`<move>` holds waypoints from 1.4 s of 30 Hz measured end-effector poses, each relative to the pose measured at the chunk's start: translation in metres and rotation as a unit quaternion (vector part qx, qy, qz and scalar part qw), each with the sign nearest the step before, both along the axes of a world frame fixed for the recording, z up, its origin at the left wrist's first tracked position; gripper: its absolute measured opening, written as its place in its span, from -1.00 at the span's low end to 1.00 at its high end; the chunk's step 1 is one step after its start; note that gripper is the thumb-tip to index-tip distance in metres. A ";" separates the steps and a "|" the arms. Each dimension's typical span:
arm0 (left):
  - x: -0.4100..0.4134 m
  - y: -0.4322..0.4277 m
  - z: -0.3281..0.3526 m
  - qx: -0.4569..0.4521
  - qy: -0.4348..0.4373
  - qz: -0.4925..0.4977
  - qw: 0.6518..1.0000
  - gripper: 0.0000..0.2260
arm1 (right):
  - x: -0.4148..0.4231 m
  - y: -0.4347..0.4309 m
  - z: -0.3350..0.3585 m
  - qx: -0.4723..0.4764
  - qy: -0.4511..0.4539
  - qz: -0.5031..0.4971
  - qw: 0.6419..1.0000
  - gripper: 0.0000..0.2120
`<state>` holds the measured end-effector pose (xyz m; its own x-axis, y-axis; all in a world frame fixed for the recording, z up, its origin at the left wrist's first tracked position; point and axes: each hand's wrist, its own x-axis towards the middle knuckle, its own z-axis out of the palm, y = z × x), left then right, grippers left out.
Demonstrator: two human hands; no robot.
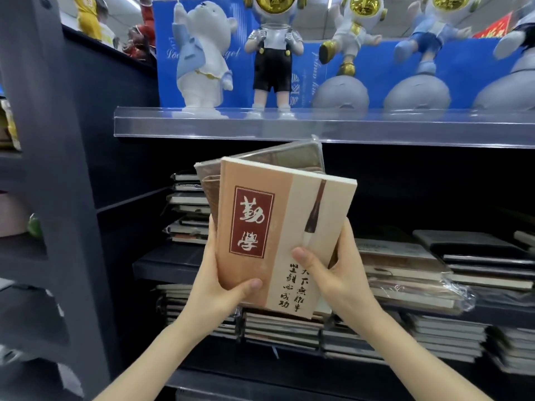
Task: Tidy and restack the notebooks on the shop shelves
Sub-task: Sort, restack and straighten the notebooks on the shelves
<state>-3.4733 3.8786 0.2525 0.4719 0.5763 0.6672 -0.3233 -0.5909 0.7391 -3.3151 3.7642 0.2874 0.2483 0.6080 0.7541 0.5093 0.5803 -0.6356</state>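
Below the clear shelf rail (260, 127), the left hand (217, 287) and right hand (335, 273) are gripping fanned notebooks (289, 204) — each hand curling tightly round one side. Possibly three books; the front cover is hiding the rest.

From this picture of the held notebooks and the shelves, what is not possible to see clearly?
- Head view: how many notebooks lie behind the front notebook; its cover hides them.
- Head view: fingertips of left hand and right hand, hidden behind that notebook.
- Head view: covers in the shelf stacks; only edges show.
- Head view: rightmost figurine, cut by the frame edge.
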 end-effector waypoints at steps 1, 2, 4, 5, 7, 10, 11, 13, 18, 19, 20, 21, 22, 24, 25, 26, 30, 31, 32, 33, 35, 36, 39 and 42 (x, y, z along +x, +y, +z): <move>0.001 0.002 0.004 0.009 -0.004 0.000 1.000 0.00 | 0.000 0.001 0.005 0.008 -0.003 -0.004 1.000 -0.54; 0.002 0.003 0.010 0.017 -0.007 0.002 1.000 0.00 | 0.001 0.002 0.012 0.017 -0.006 -0.007 1.000 -0.54; 0.004 0.008 0.023 0.035 -0.011 0.004 0.999 0.04 | 0.003 0.004 0.024 0.028 -0.012 -0.007 1.000 -0.52; 0.005 0.011 0.028 0.045 -0.010 0.005 0.999 0.06 | 0.004 0.006 0.029 0.031 -0.013 -0.007 0.999 -0.49; 0.010 0.017 0.036 0.058 -0.003 0.008 0.998 0.05 | 0.009 0.011 0.037 0.031 -0.009 -0.014 0.999 -0.44; 0.019 0.025 0.041 0.053 0.009 0.009 0.999 0.03 | 0.019 0.019 0.038 0.026 0.006 -0.025 0.999 -0.41; 0.023 0.027 0.041 0.046 0.012 0.004 0.999 0.04 | 0.022 0.021 0.036 0.022 0.008 -0.033 0.999 -0.41; 0.030 0.031 0.037 0.031 0.018 -0.007 0.999 0.06 | 0.026 0.024 0.031 0.010 0.006 -0.051 0.999 -0.41; 0.042 0.029 0.027 -0.013 0.016 -0.020 1.000 0.11 | 0.032 0.025 0.012 -0.032 0.021 -0.041 0.998 -0.36; 0.045 0.029 0.027 -0.033 0.010 -0.031 0.999 0.05 | 0.033 0.024 0.009 -0.042 0.026 -0.032 0.998 -0.40; 0.047 0.028 0.028 -0.053 0.004 -0.042 0.998 -0.02 | 0.033 0.022 0.008 -0.052 0.034 -0.020 0.998 -0.43; 0.049 0.029 0.029 -0.068 -0.003 -0.049 0.996 -0.06 | 0.033 0.019 0.009 -0.060 0.046 -0.007 0.997 -0.45; 0.050 0.029 0.031 -0.076 -0.005 -0.050 0.996 -0.06 | 0.034 0.017 0.011 -0.065 0.063 0.004 0.996 -0.44; 0.054 0.029 0.036 -0.082 0.002 -0.048 0.995 0.01 | 0.037 0.016 0.016 -0.085 0.104 0.009 0.991 -0.38; 0.056 0.030 0.038 -0.083 0.009 -0.044 0.996 0.01 | 0.038 0.017 0.019 -0.095 0.117 0.004 0.989 -0.34; 0.058 0.031 0.040 -0.079 0.016 -0.038 0.996 -0.04 | 0.039 0.018 0.021 -0.103 0.119 -0.005 0.987 -0.29; 0.067 0.033 0.038 -0.086 0.022 -0.042 0.995 -0.29 | 0.042 0.025 0.023 -0.123 0.093 -0.036 0.987 -0.18; 0.067 0.033 0.037 -0.091 0.023 -0.050 0.994 -0.30 | 0.043 0.027 0.022 -0.126 0.088 -0.041 0.987 -0.15; 0.067 0.034 0.035 -0.098 0.022 -0.058 0.993 -0.30 | 0.044 0.028 0.021 -0.130 0.083 -0.046 0.987 -0.11; 0.067 0.034 0.034 -0.109 0.018 -0.065 0.992 -0.30 | 0.045 0.029 0.020 -0.134 0.080 -0.051 0.986 -0.07; 0.068 0.033 0.033 -0.130 0.004 -0.074 0.989 -0.23 | 0.045 0.030 0.019 -0.138 0.075 -0.062 0.986 -0.04; 0.069 0.033 0.032 -0.138 -0.003 -0.075 0.988 -0.19 | 0.044 0.030 0.018 -0.138 0.073 -0.067 0.985 -0.03; 0.072 0.031 0.032 -0.152 -0.010 -0.068 0.986 -0.27 | 0.043 0.029 0.018 -0.135 0.069 -0.075 0.986 -0.04; 0.074 0.030 0.035 -0.153 -0.002 -0.054 0.987 -0.31 | 0.040 0.028 0.020 -0.133 0.072 -0.080 0.985 -0.11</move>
<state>-3.3998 3.9084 0.2871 0.5395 0.6980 0.4710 -0.3744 -0.3022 0.8767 -3.2754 3.7921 0.3074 0.4488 0.7247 0.5229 0.4745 0.3026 -0.8266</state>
